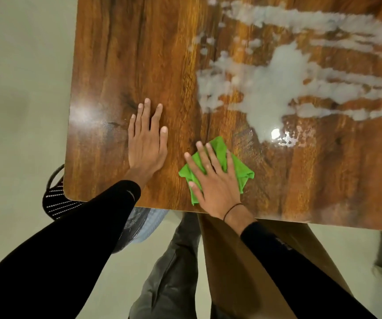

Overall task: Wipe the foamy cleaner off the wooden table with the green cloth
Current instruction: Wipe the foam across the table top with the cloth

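a: item one, the hands. state?

b: right hand [213, 178], lower centre of the frame, fingers spread flat, palm pressing down on the green cloth [222, 148]. left hand [147, 139], left of centre, fingers straight and together, flat on bare wood, holding nothing.

a: item two, the cloth.

b: bright green, soft nap, bunched into a rough square under the right palm. corners stick out toward the upper and right sides. it lies near the surface's bottom edge.

a: item three, the foamy cleaner [275, 88].

b: white, wet, glossy. one thick blob at centre right with a lamp glint at its lower end, plus long streaks running across the frame to the right edge and a second band in the upper right. long axis of the streaks: left to right in the frame.

a: relation to the hands?

b: foam lies up and to the right of the cloth, apart from it, with a strip of bare wood between. the right hand is the nearer one; the left sits well off on the dry side.

a: item four, the surface [121, 54].

b: dark orange-brown wood grain, lacquered and reflective, rounded corner at lower left.

a: judgement?

b: the coming stroke likely pushes up and right into the blob, then along the streaks. foam looks barely cleared.
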Tool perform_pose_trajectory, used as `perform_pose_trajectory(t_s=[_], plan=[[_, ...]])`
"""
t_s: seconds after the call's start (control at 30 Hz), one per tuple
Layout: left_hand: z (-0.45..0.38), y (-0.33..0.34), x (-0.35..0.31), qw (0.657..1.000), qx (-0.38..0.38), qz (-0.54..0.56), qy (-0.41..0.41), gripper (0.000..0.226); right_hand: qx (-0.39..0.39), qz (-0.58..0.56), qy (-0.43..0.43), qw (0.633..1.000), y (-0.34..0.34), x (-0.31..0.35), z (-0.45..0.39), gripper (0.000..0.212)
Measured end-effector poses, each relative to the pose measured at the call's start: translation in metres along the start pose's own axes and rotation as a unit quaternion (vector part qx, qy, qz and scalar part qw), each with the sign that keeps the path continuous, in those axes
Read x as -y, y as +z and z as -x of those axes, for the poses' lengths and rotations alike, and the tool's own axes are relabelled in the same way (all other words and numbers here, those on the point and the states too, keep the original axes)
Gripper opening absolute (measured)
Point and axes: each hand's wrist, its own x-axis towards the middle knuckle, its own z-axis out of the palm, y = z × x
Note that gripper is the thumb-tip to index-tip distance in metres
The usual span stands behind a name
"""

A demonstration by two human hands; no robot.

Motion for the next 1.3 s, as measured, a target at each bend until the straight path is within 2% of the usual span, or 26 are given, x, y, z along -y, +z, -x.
perform_pose_trajectory(t_s=[0.1, 0.2, 0.27, 0.33, 0.43, 0.5, 0.6, 0.67, 0.73, 0.83, 0.93, 1.13, 1.2, 1.3], plan=[[0.000, 0.002, 0.000, 1.000, -0.012, -0.003, 0.012, 0.056, -0.011, 0.025, -0.101, 0.995, -0.011, -0.014, -0.046, 0.072], [0.000, 0.002, -0.001, 1.000, -0.016, -0.007, 0.006, 0.056, -0.019, 0.048, -0.121, 0.991, -0.027, -0.035, -0.101, 0.071], [0.000, 0.000, -0.002, 1.000, -0.016, -0.004, 0.004, 0.056, -0.031, 0.055, -0.083, 0.995, -0.038, -0.052, -0.123, 0.070], [0.000, -0.001, -0.003, 1.000, -0.014, -0.001, 0.003, 0.055, -0.049, 0.038, -0.009, 0.998, -0.043, -0.066, -0.123, 0.069], [-0.001, -0.003, -0.004, 1.000, -0.011, 0.003, -0.004, 0.056, -0.061, -0.007, 0.119, 0.991, -0.039, -0.069, -0.092, 0.071], [0.000, -0.003, -0.004, 1.000, -0.016, 0.006, -0.004, 0.055, -0.045, -0.019, 0.142, 0.989, -0.032, -0.054, -0.060, 0.073], [0.000, -0.004, -0.004, 1.000, -0.020, 0.002, -0.003, 0.055, 0.011, -0.001, 0.008, 1.000, -0.022, -0.030, -0.029, 0.074], [-0.001, -0.004, -0.004, 1.000, -0.017, 0.000, -0.001, 0.056, 0.014, 0.022, -0.082, 0.996, -0.025, -0.026, -0.041, 0.074], [-0.001, -0.003, -0.004, 1.000, -0.013, 0.002, 0.001, 0.058, -0.001, 0.042, -0.121, 0.992, -0.033, -0.029, -0.076, 0.072], [-0.001, -0.002, -0.004, 1.000, -0.015, 0.004, 0.000, 0.059, -0.027, 0.055, -0.110, 0.992, -0.051, -0.038, -0.139, 0.071], [0.000, -0.002, -0.004, 1.000, -0.012, 0.009, -0.004, 0.062, -0.044, 0.048, -0.060, 0.996, -0.064, -0.056, -0.182, 0.072], [-0.001, -0.002, -0.001, 1.000, 0.000, 0.009, -0.007, 0.065, -0.043, 0.007, 0.078, 0.996, -0.073, -0.080, -0.166, 0.086], [-0.001, -0.003, -0.001, 1.000, 0.000, 0.009, -0.006, 0.066, -0.029, 0.019, 0.071, 0.997, -0.070, -0.080, -0.140, 0.086], [-0.002, -0.003, 0.000, 1.000, -0.001, 0.007, -0.005, 0.065, 0.025, 0.036, -0.044, 0.998, -0.058, -0.069, -0.101, 0.081]])
